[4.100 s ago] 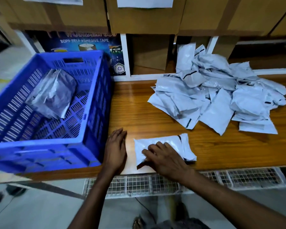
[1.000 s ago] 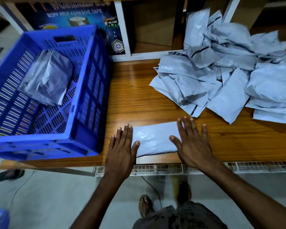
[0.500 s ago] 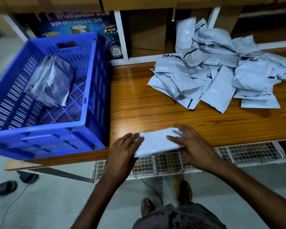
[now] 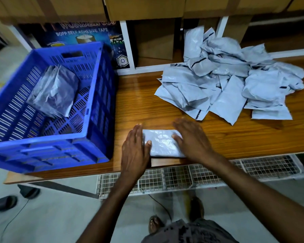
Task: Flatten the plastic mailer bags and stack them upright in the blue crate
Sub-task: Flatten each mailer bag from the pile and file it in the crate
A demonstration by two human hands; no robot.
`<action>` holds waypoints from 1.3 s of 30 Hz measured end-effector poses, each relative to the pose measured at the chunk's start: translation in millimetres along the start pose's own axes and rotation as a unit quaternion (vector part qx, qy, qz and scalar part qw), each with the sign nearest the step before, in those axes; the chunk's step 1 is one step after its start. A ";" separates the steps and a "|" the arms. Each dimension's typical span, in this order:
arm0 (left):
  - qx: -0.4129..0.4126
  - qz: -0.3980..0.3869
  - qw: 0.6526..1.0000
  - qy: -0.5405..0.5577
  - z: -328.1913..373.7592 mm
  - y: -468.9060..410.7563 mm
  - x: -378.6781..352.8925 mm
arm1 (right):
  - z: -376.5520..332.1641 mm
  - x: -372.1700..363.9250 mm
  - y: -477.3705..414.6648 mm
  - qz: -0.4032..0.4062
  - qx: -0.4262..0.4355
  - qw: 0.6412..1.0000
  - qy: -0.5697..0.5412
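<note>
In the head view a grey mailer bag [image 4: 162,144] lies flat on the wooden table [image 4: 139,102] near its front edge, just right of the blue crate [image 4: 98,102]. The left hand [image 4: 134,149] lies at its left end with straight fingers, thumb on the plastic. The right hand [image 4: 191,139] (a little blurred) presses its right end, fingers stretched, gripping nothing. Some flattened bags [image 4: 54,93] lean inside the crate.

Mailer [image 4: 162,143] ends hidden under left hand [image 4: 134,148] and blurred right hand [image 4: 191,139]; crate [image 4: 98,102] left side cut by frame edge.
</note>
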State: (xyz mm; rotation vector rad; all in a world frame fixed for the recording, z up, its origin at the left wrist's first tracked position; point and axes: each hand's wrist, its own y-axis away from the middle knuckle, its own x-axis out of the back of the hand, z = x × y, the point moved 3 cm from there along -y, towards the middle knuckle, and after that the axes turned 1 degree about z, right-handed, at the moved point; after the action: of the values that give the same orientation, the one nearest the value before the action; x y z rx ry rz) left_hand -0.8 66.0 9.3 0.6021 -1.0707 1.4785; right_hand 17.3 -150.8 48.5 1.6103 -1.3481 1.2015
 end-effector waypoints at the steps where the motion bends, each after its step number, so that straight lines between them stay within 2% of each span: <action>1: -0.021 -0.025 0.999 -0.024 7.7 -1.0 -5.8 | -9.0 -14.2 2.3 -0.026 0.005 1.000 0.018; 4: -0.081 -0.075 0.989 -0.098 16.5 1.8 -23.6 | -16.9 -50.8 15.1 -0.044 0.015 0.995 0.091; 8: -0.061 -0.104 0.988 -0.100 11.5 3.6 -32.1 | 4.1 -58.4 13.6 -0.019 0.025 0.997 0.071; 11: -0.043 -0.110 0.987 -0.113 11.4 5.1 -30.6 | 14.8 -56.9 15.0 -0.014 -0.001 0.998 0.060; 15: -0.046 -0.127 0.982 -0.130 8.3 10.2 -27.8 | 28.3 -52.6 23.9 -0.036 -0.025 0.998 0.052; 19: 0.001 -0.163 0.979 -0.120 -2.0 7.5 -24.7 | 28.6 -46.3 21.0 -0.061 -0.032 0.996 0.054; 22: -0.007 -0.181 0.978 -0.106 -7.8 6.5 -19.3 | 29.6 -40.8 20.2 -0.096 -0.038 0.992 0.077; 24: 0.010 -0.167 0.981 -0.100 -18.9 8.8 -8.9 | 30.2 -34.9 21.0 -0.096 -0.055 0.991 0.080; 26: 0.008 -0.137 0.985 -0.104 -25.8 7.5 1.1 | 27.2 -27.0 21.2 -0.054 -0.056 0.995 0.065; 29: -0.063 -0.105 0.984 -0.129 -5.2 -3.6 0.8 | 3.4 -30.5 15.6 -0.027 0.010 0.998 0.057; 32: -0.103 -0.129 0.977 -0.136 12.3 -8.0 -17.7 | -10.1 -49.6 13.7 -0.034 0.006 0.998 0.060; 35: -0.071 -0.145 0.977 -0.140 -3.6 7.7 -20.5 | 4.7 -56.0 25.8 -0.024 -0.007 0.996 0.083; 39: -0.033 -0.142 0.980 -0.138 -19.1 21.2 -0.2 | 37.4 -40.6 35.7 -0.090 -0.017 0.991 0.102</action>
State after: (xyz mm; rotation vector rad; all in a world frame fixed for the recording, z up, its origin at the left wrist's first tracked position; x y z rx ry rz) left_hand -17.3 84.0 -5.4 0.8927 -1.1859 1.1284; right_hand -10.7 -179.6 -3.4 1.5051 -1.0672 1.1912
